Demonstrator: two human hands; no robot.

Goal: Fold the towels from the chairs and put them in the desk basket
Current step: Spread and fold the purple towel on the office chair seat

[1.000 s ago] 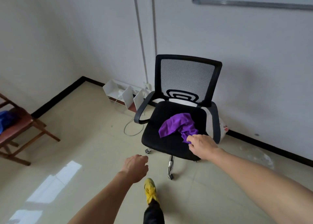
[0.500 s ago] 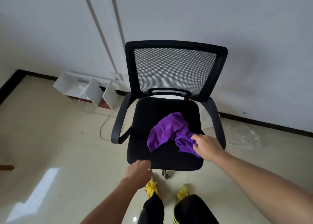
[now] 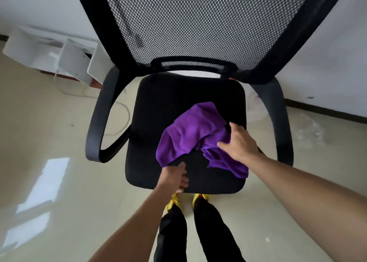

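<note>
A crumpled purple towel (image 3: 190, 132) lies on the seat of a black mesh-backed office chair (image 3: 158, 107), toward its right front. My right hand (image 3: 238, 142) grips the towel at its right side, fingers sunk into the cloth. My left hand (image 3: 174, 177) sits at the towel's lower left corner on the seat, thumb touching the cloth edge and fingers curled; whether it holds the corner is unclear. No basket is in view.
The chair's armrests (image 3: 99, 126) flank the seat on both sides. White box-like panels (image 3: 59, 57) and a loose cable (image 3: 119, 111) lie on the floor by the wall at left. My legs and yellow shoes (image 3: 174, 202) stand right at the seat's front edge.
I have stepped close to the chair, which now fills the view. My right hand has taken hold of the towel, and my left hand has come up onto the seat at the towel's corner.
</note>
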